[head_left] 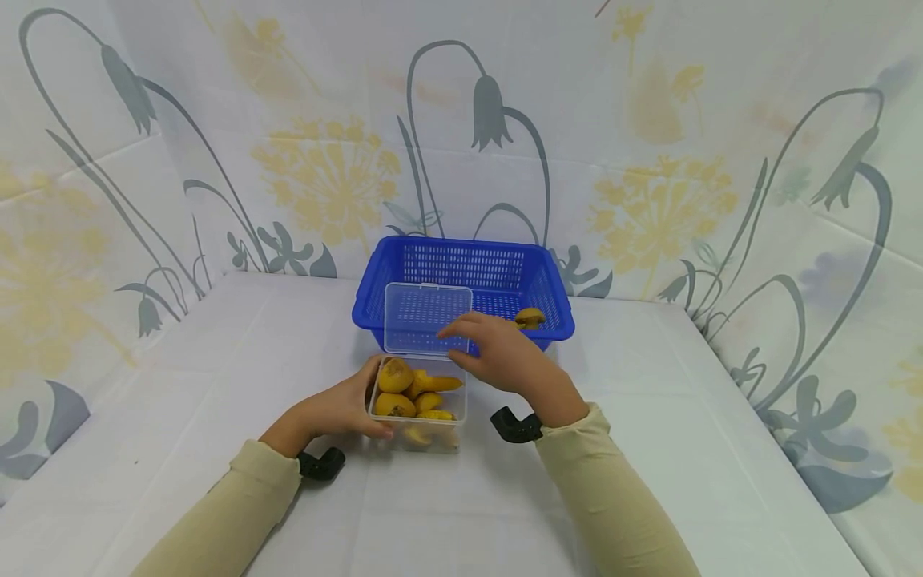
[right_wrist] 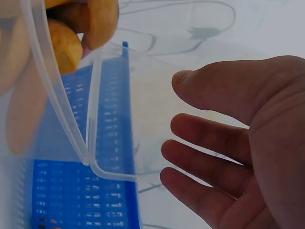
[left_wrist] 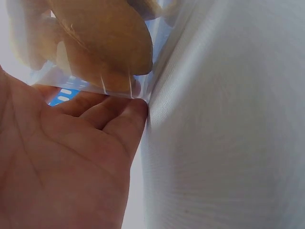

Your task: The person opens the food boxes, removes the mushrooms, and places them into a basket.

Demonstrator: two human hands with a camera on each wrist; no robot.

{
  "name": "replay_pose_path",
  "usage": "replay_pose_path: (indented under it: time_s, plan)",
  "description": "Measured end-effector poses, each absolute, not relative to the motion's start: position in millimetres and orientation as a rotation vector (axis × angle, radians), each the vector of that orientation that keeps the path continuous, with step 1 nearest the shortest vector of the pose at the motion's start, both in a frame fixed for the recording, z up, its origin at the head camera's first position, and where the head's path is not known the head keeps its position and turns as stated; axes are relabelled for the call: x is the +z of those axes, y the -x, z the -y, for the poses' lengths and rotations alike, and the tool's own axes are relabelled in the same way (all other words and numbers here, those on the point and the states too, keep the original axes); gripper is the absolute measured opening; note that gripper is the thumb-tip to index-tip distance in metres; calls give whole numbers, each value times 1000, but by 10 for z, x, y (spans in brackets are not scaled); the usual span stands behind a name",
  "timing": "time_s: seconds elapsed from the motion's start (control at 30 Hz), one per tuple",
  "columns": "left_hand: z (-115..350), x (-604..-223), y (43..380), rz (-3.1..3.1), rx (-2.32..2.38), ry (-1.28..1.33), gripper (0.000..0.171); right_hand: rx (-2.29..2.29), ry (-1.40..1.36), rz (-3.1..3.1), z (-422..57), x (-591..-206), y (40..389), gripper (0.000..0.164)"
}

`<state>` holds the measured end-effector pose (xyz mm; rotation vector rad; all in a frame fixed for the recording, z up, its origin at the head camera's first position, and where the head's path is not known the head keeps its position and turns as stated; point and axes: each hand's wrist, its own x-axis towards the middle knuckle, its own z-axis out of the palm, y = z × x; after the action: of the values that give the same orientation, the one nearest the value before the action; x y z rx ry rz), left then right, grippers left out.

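Left hand point(head_left: 344, 409) curls round the left side of the clear box point(head_left: 418, 421) on the counter point(head_left: 180, 385), thumb at its near left corner, while the right hand point(head_left: 497, 353), fingers loosely parted and holding nothing, hovers near the raised lid point(head_left: 418, 316) at the box's far edge. As far as shows, the box looks well filled with yellow food pieces point(head_left: 397, 377), but the lid is not yet down and a brownish-yellow piece point(head_left: 531, 318) remains in the near right of the blue basket point(head_left: 461, 268) beyond.
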<state>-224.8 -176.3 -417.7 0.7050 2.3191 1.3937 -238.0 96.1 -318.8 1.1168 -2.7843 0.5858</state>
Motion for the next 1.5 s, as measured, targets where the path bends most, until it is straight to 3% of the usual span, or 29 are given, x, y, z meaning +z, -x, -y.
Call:
replay_pose_path:
  time_s: [1.1, 1.5]
  plan:
    - [1780, -4178, 2249, -2305, 1385, -721, 109, 607, -1346, 2565, -579, -3440, 2269, 46]
    - [1782, -4177, 2246, -2301, 1379, -718, 108, 617, -1399, 2527, -496, -3519, 2254, 43]
